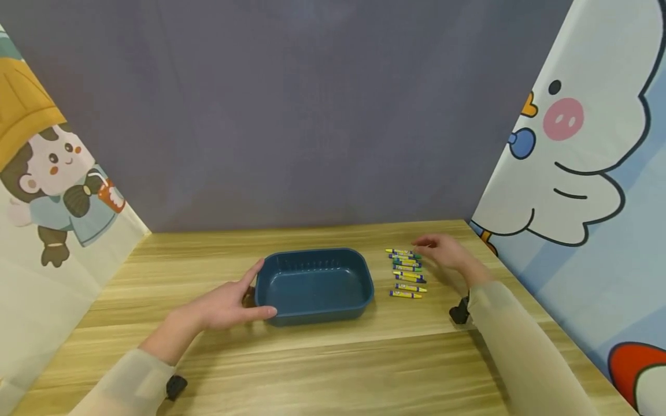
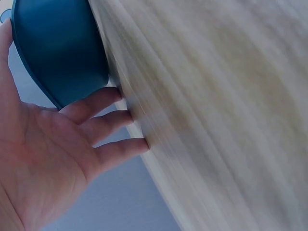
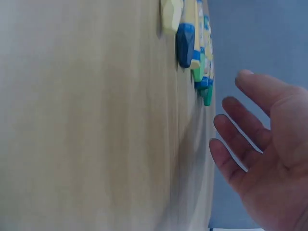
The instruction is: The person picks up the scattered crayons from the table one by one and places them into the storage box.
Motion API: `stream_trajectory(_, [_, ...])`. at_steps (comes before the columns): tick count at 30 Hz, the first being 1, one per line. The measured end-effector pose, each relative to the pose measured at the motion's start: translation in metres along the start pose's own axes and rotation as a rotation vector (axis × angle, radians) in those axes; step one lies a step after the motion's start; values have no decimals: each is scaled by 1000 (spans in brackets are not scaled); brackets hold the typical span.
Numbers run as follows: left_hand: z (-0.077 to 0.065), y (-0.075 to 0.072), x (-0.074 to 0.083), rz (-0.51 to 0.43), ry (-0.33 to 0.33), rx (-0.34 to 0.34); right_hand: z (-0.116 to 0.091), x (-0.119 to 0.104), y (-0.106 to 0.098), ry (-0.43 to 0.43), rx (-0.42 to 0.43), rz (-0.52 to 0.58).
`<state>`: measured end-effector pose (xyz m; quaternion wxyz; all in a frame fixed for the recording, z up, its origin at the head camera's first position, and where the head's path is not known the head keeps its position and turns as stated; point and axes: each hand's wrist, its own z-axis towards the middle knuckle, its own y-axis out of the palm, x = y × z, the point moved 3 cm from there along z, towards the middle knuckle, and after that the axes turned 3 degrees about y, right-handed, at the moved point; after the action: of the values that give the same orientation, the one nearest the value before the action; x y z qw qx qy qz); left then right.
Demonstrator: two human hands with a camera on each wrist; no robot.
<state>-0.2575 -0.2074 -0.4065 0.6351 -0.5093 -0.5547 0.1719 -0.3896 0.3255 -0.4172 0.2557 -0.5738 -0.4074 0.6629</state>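
Observation:
My left hand (image 1: 224,303) touches the left end of a dark blue rectangular plastic tray (image 1: 322,316), thumb at the near side and index finger along the left side. In the left wrist view, the other fingertips rest low by the table, beside the tray's corner. To the tray's right, several crayons (image 1: 408,287) in yellow wrappers lie in a rough column, mostly side by side. My right hand (image 1: 444,252) hovers at the far right end of that column, fingers loosely bent. The right wrist view shows a gap between the fingers and a green crayon (image 3: 208,94); nothing is held.
Everything stands on a light wood-grain table (image 1: 333,370). A grey wall (image 1: 312,115) closes off the back. Printed cartoon panels flank both sides, with a white bird figure (image 1: 588,162) on the right. A black wrist device (image 1: 460,311) sits by the right sleeve.

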Motion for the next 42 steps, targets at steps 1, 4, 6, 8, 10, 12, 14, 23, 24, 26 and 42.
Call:
stream_trajectory(1, [0,0,0,-3,-1,-1,3,1,0,5,-10,-3])
stream_trajectory(4, [-1,0,-1,-6,-5,-4,11,5,3,29,-42,17])
stream_trajectory(6, [-1,1,-2,-10,-7,-10,15,7,6,40,-57,46])
stream_trajectory(8, [-2,1,-3,-9,-8,-13,18,9,9,44,-72,71])
stream_trajectory(10, [-2,2,-3,-8,-9,-16,22,11,13,53,-84,97])
stream_trajectory(12, [-3,1,-4,-9,-9,-15,26,11,16,56,-91,102])
stream_trajectory(14, [-3,1,-5,-8,-10,-14,29,10,18,54,-98,99])
stream_trajectory(23, [-3,0,-4,-12,-2,-10,35,4,18,45,-121,48])
stream_trajectory(24, [-3,1,-4,-13,-1,-11,35,5,17,41,-116,38])
stream_trajectory(26, [-3,1,-4,-17,-1,-13,35,5,15,33,-108,20])
stream_trajectory(42, [0,1,-3,-26,5,-12,35,6,13,57,-99,-16])
